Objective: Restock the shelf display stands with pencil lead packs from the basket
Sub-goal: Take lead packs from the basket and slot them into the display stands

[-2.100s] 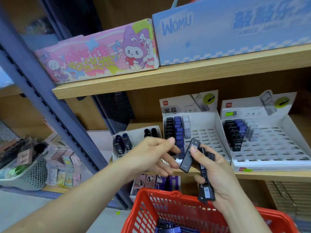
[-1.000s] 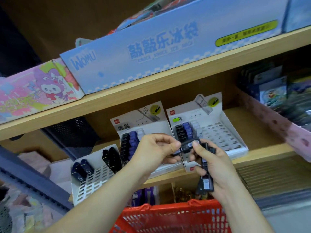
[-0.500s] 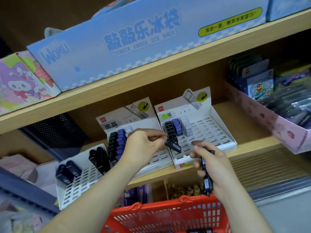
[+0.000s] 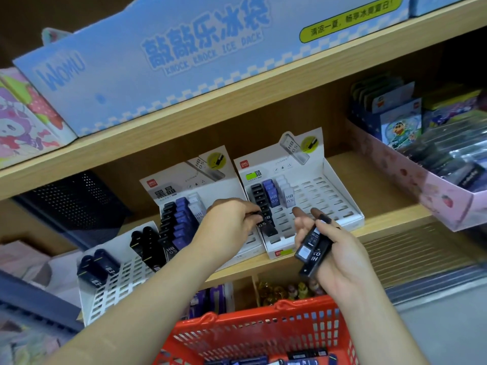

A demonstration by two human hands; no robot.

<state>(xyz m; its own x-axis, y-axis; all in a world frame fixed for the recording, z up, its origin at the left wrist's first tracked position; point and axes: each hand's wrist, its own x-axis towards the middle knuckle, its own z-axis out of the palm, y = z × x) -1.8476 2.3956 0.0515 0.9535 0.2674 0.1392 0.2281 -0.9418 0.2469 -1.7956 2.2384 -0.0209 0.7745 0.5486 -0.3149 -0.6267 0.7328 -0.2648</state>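
My left hand [image 4: 228, 224] pinches a black lead pack [image 4: 266, 224] by its top, its lower end in the black column of the right white display stand [image 4: 326, 204]. Blue and clear packs fill that stand's neighbouring columns. My right hand [image 4: 337, 255] grips a few black lead packs [image 4: 312, 246] in front of the shelf edge, index and middle fingers extended. A middle stand [image 4: 195, 180] and a lower left stand [image 4: 110, 291] hold more packs. The red basket [image 4: 263, 330] sits below with packs inside.
A wooden shelf [image 4: 390, 214] carries the stands. A pink tray of card goods [image 4: 434, 180] is to the right. A blue WOMU box [image 4: 158, 56] sits on the shelf above. A dark mesh bin [image 4: 71, 201] stands behind the left stands.
My left hand took one black pack from my right hand and carried it to the right stand's black column. The view swung right and closer to the stands.
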